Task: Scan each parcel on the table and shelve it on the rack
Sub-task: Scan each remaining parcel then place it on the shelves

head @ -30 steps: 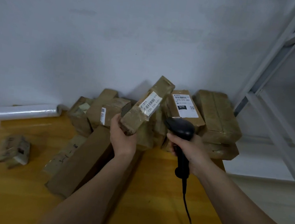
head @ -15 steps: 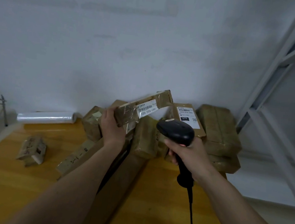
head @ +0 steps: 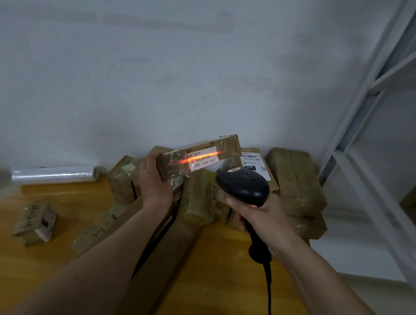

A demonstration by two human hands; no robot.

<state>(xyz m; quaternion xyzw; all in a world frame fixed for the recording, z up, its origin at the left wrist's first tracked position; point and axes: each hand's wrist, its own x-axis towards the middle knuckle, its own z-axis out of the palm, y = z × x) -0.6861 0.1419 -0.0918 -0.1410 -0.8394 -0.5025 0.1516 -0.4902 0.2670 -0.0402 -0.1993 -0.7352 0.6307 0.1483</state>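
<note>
While the red scan line lies across the white label (head: 203, 158), I hold the long taped parcel (head: 199, 156) in the air above the pile, my left hand (head: 156, 182) gripping its near end with the fingers curled round the back and the thumb on the side facing me. It juts out from that one-ended grip without sagging, so I judge it light and fairly stiff, a slim carton and not a soft bag. Clear tape wraps most of it and shines, which I expect makes it slick; I would keep my grip on the short end and clear of the label, and take it nearer the middle when I carry it to the rack (head: 374, 140). My right hand (head: 263, 216) is wrapped round the handle of the black scanner (head: 243, 187), fingers closed on it, its head aimed at the barcode and its cable trailing down over the yellow table (head: 20, 273). Other brown parcels (head: 299, 180) lie heaped against the wall behind, one small one (head: 34, 223) sits apart at the left, and a roll of clear film (head: 54, 174) rests by the wall.
</note>
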